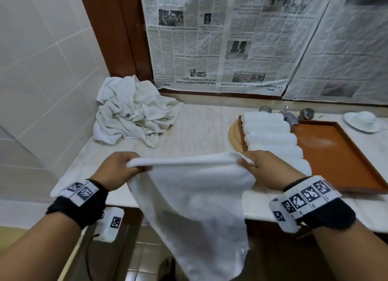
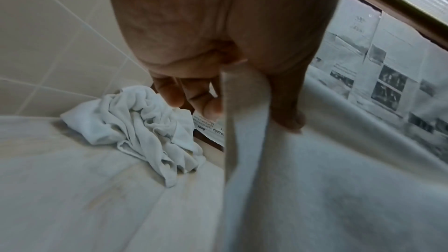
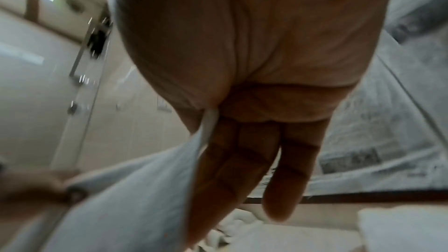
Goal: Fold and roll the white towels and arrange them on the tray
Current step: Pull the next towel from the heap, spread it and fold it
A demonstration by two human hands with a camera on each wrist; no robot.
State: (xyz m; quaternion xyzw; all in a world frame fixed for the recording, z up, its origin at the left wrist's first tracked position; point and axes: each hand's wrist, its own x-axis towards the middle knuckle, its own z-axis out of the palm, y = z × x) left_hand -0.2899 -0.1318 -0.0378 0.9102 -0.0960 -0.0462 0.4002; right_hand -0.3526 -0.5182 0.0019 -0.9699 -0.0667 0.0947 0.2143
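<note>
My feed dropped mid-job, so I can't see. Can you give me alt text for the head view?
Left hand and right hand each pinch a top corner of a white terry towel hanging over the pale counter's edge. Rolled white towels line the left end of a brown rectangular tray; a crumpled heap of white towels sits far left.

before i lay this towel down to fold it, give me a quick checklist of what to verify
1. Left hand grips the towel corner: ok.
2. Right hand pinches the other corner: ok.
3. Top edge taut between the hands: ok, slight sag.
4. Bare counter ahead: ok.
5. Room left on the tray beside the rolled towels: ok.
6. Lower hem flat: cannot tell, it hangs below the counter edge.
</note>
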